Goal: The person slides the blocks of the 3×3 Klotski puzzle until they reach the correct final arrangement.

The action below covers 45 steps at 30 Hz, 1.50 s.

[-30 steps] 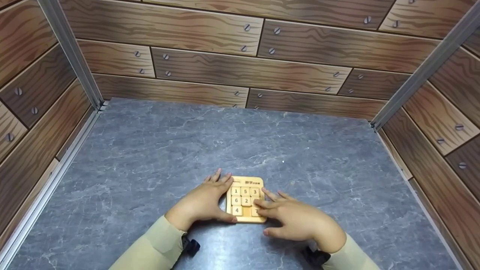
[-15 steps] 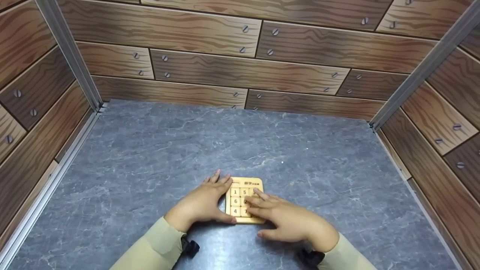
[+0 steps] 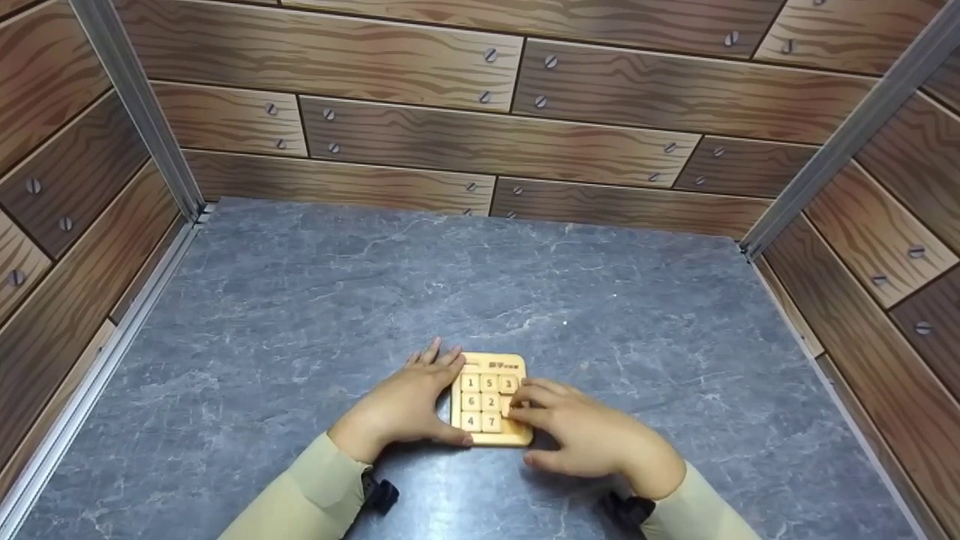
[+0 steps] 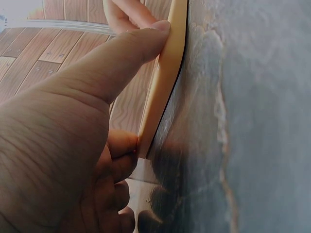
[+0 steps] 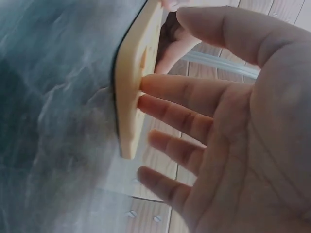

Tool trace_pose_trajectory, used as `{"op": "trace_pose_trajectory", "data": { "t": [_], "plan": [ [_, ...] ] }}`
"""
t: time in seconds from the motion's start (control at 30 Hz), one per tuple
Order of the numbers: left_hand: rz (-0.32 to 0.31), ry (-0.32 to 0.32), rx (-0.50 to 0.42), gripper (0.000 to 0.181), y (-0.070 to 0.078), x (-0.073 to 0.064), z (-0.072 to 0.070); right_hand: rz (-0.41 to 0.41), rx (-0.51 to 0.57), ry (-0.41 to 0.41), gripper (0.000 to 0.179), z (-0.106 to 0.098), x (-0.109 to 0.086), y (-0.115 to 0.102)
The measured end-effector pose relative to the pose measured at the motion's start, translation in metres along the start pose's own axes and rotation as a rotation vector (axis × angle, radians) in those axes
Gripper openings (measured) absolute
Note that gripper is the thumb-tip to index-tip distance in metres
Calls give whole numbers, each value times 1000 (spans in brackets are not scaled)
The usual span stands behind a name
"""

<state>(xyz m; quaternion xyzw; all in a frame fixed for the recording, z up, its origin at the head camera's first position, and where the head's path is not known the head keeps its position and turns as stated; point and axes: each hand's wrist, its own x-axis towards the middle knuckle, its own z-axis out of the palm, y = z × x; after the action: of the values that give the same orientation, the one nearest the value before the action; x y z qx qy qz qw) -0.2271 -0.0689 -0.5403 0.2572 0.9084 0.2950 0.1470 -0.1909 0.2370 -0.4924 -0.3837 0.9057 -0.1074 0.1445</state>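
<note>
Left hand [image 3: 397,405] grips the board [image 3: 495,440] while right hand [image 3: 596,433], fingers spread, seemingly slides a tile [image 3: 505,405] (probably needing a gapward nudge).

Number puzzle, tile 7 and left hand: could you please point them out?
Number puzzle [image 3: 495,440], head view: lower rim of its frame.
Tile 7 [image 3: 491,421], head view: centre of its top face.
Left hand [image 3: 403,405], head view: back of the hand.

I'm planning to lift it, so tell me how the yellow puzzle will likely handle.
The puzzle is probably stiff: no bend shows. Unlikely to roll or tip: it's thin and lies flat on the table. Its tiles may slide: the slot beside the 7 is vacant.
</note>
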Motion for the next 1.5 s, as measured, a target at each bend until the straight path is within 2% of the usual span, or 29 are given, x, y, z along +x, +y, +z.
{"op": "trace_pose_trajectory", "data": {
  "t": [0.23,0.33,0.47,0.57,0.73,1.03,1.17,1.33,1.5],
  "plan": [
    [0,3,-1,133,0,0,-1,30,17,-96,65,-8,-8,-11],
    [-5,0,-4,134,0,0,-1,10,39,-70,61,-8,-6,-8],
    [-11,-2,-5,134,0,0,-1,-5,68,29,59,-3,1,4],
    [-9,-3,-4,134,1,0,-1,44,88,65,66,3,7,12],
    [-7,-4,-2,133,1,0,-1,95,94,48,72,7,9,16],
    [-7,0,-2,131,0,0,-2,40,108,-8,70,-2,5,9],
    [-5,5,-1,131,1,0,-3,18,99,8,66,-4,6,11],
    [2,9,9,131,4,0,-2,8,105,41,71,-3,16,13],
    [2,6,20,131,5,0,-2,18,113,-2,79,3,28,14]
  ]
}}
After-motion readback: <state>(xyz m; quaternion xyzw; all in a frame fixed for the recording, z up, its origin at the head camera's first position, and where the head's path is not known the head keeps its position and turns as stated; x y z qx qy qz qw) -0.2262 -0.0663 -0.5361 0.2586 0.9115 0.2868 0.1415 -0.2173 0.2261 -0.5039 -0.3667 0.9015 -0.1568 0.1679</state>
